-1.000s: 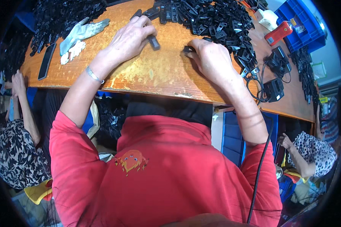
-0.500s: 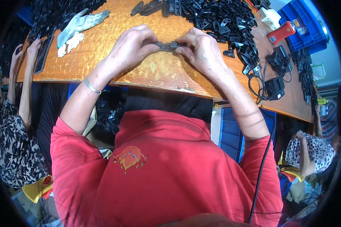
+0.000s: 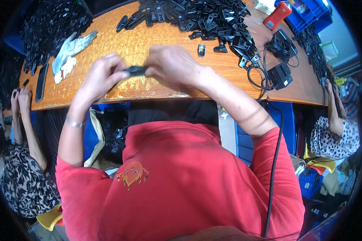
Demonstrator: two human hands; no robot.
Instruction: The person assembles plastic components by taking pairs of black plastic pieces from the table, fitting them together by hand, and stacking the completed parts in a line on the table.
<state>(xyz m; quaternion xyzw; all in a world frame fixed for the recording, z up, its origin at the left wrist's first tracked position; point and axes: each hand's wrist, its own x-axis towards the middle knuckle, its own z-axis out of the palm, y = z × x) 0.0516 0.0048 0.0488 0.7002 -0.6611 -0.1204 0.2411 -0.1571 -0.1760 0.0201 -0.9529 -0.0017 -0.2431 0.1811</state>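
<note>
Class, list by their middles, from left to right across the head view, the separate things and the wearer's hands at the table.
Dark phone, pale glove, left hand, black piece held between the hands, right hand, lone small part, boxy black device.

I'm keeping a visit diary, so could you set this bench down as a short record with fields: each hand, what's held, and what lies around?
Left hand: pinches one end of a black part; hand blurred
Right hand: at the part's other end; fingers blurred
Surface: worn wooden table
Beyond hands: pile of similar-coloured parts
Left side: glove, phone
Right side: red box, blue crate
</note>
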